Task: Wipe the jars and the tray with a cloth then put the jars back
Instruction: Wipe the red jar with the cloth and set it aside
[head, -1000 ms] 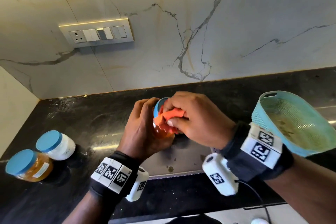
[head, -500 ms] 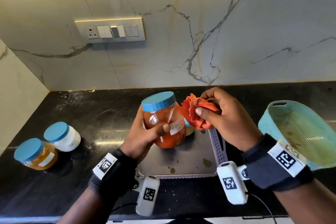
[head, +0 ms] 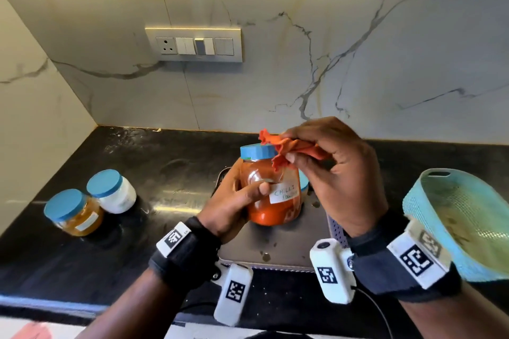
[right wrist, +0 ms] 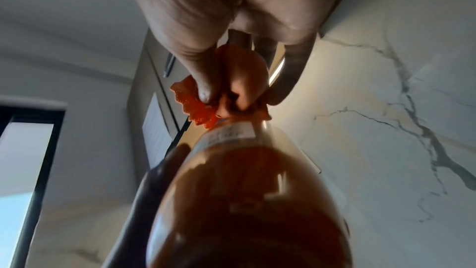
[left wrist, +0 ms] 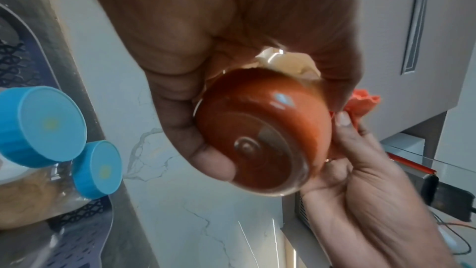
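My left hand (head: 239, 201) grips an upright jar of red chilli powder (head: 272, 201) with a blue lid, held above the steel tray (head: 297, 242). Its round base (left wrist: 260, 142) fills the left wrist view. My right hand (head: 338, 173) pinches a bunched orange cloth (head: 286, 148) against the jar's lid and shoulder; the cloth (right wrist: 201, 109) shows above the jar (right wrist: 244, 201) in the right wrist view. Another blue-lidded jar (head: 303, 184) stands on the tray, mostly hidden behind the held one. Two more jars, one amber (head: 75, 213) and one white (head: 113, 191), stand on the counter at the left.
A teal mesh basket (head: 462, 223) sits at the right, close to my right wrist. The black counter (head: 165, 173) ends at a marble wall with a switch panel (head: 194, 45). Stains dot the tray's bare surface.
The left hand has lifted and turned the chilli jar upright so its label faces me. The right hand's cloth has moved from the jar's side up to the lid.
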A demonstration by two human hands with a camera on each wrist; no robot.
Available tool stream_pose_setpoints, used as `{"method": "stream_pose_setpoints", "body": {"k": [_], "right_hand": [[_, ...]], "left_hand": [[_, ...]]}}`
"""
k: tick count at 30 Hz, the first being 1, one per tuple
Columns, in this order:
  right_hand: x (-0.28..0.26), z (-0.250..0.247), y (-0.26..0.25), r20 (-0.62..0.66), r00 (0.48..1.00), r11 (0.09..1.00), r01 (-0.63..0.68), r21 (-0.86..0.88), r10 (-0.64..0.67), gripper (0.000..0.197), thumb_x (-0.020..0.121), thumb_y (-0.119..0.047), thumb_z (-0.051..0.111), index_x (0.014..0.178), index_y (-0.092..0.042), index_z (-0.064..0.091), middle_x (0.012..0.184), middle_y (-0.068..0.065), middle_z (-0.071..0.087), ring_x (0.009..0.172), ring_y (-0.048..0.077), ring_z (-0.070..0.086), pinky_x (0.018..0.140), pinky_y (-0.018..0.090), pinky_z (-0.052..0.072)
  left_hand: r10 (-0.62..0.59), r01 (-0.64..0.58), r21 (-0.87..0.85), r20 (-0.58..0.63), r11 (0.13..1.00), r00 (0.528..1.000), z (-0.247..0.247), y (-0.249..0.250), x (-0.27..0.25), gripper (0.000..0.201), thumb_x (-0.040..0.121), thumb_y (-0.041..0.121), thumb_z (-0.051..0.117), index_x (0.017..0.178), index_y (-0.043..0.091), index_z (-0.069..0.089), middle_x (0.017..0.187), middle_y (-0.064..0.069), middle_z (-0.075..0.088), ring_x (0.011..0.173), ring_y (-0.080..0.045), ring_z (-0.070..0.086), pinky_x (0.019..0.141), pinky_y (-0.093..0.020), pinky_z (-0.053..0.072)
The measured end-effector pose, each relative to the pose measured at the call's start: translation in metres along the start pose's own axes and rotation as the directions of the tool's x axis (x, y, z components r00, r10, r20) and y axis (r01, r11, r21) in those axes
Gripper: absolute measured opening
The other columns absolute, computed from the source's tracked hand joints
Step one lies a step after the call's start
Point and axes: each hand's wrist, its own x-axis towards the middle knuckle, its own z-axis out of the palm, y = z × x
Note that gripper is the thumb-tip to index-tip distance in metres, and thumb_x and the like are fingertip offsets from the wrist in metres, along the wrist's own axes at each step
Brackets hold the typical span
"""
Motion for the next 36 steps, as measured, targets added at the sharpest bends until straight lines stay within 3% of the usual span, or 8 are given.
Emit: {"method": "stream_pose_setpoints", "body": {"k": [6,8,15,19,21,28,31,36], "right_hand": [[-0.007,0.017,-0.022,0.310,0.936,0.925,0.258,-0.279,-0.167,0.035,0.087,-0.013,0.047,0.112,-0.014,0.071,0.113,0.003,0.064,0.101,0.023,0.063,0.085,0.043,0.055],[-0.013,0.014,-0.022,0.341,0.928,0.932,0.247,-0.265,-0.149,0.034,0.089,-0.017,0.046,0.112,-0.015,0.070,0.114,0.001,0.064,0.102,0.021,0.062,0.086,0.041,0.056],[-0.042,0.003,-0.008,0.201,0.979,0.978,0.036,-0.205,0.007,0.027,0.092,-0.013,0.068,0.118,-0.016,0.069,0.116,-0.004,0.063,0.107,0.013,0.063,0.090,0.037,0.055],[-0.032,-0.009,-0.013,-0.038,0.999,0.976,-0.027,-0.216,0.019,0.026,0.084,-0.011,0.078,0.109,-0.007,0.070,0.106,0.000,0.071,0.097,0.011,0.066,0.088,0.017,0.051],[-0.026,-0.015,-0.015,-0.112,0.994,0.974,-0.041,-0.222,0.016,0.026,0.083,-0.013,0.080,0.106,-0.008,0.069,0.102,-0.001,0.071,0.094,0.010,0.066,0.086,0.017,0.051],[-0.021,-0.012,-0.004,0.096,0.974,0.883,0.226,-0.412,-0.205,0.024,0.087,-0.010,0.072,0.110,-0.009,0.076,0.105,0.010,0.065,0.092,0.023,0.063,0.078,0.037,0.057],[-0.018,-0.006,-0.003,0.189,0.958,0.846,0.281,-0.454,-0.217,0.023,0.088,-0.011,0.066,0.109,-0.012,0.076,0.103,0.007,0.066,0.088,0.027,0.063,0.070,0.047,0.056],[-0.004,0.001,-0.018,0.319,0.929,0.824,0.327,-0.462,-0.190,0.017,0.093,-0.017,0.058,0.097,-0.013,0.074,0.097,0.005,0.063,0.082,0.026,0.060,0.069,0.042,0.054]], "left_hand": [[0.060,-0.056,0.076,-0.052,0.996,0.997,-0.001,-0.001,-0.002,0.095,0.064,0.025,0.088,0.136,-0.010,0.037,0.119,-0.023,0.059,0.114,-0.035,0.058,0.099,-0.053,0.048],[0.071,-0.062,0.106,-0.089,0.992,0.993,-0.006,0.000,-0.005,0.103,0.056,0.037,0.098,0.134,-0.004,0.043,0.117,-0.020,0.063,0.109,-0.032,0.063,0.095,-0.051,0.053],[0.069,-0.038,0.256,-0.113,0.966,0.991,-0.001,0.003,-0.008,0.109,0.042,0.058,0.098,0.131,0.013,0.053,0.121,-0.011,0.070,0.112,-0.031,0.069,0.093,-0.048,0.058],[0.072,-0.037,0.333,-0.093,0.942,0.993,0.005,0.005,-0.008,0.089,0.056,0.039,0.090,0.132,0.012,0.051,0.117,-0.008,0.072,0.106,-0.024,0.072,0.084,-0.035,0.060],[0.062,-0.031,0.352,-0.077,0.935,0.995,0.006,0.004,-0.009,0.085,0.059,0.037,0.086,0.132,0.013,0.051,0.117,-0.007,0.072,0.106,-0.023,0.072,0.083,-0.032,0.059],[0.049,-0.016,0.438,-0.065,0.899,0.997,0.010,0.001,-0.009,0.080,0.059,0.040,0.087,0.128,0.017,0.053,0.117,-0.007,0.072,0.108,-0.024,0.071,0.097,-0.047,0.057],[0.107,-0.046,0.539,-0.082,0.841,0.991,0.011,0.001,-0.012,0.076,0.062,0.042,0.087,0.127,0.024,0.052,0.116,-0.002,0.072,0.108,-0.023,0.071,0.098,-0.052,0.055],[0.244,-0.118,0.813,-0.031,0.570,0.969,0.024,0.012,-0.021,0.061,0.065,0.039,0.086,0.116,0.031,0.054,0.101,0.011,0.069,0.091,-0.005,0.066,0.078,-0.030,0.055]]}}
